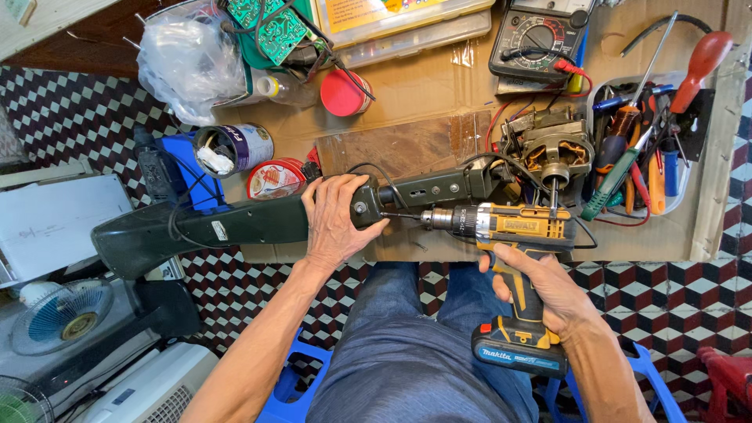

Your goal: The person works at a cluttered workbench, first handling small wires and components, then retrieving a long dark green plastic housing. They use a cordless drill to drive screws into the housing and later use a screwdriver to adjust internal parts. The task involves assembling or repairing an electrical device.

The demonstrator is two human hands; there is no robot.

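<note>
left hand (pixel 337 223) clenched on black fan housing (pixel 235 223); right hand (pixel 548 286) grips cordless drill (pixel 509 227), bit at 9 o'clock. bit could slip off the screw if the housing rolls.

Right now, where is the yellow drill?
In the head view, the yellow drill is right of centre, held in the right hand, its bit pointing at the dark fan stand under the left hand.

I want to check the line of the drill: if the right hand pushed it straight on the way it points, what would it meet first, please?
The right hand aims the yellow cordless drill leftward. Its bit would first meet the dark plastic housing at the joint, just beside the left hand. Whether the tip already touches is unclear.
</note>
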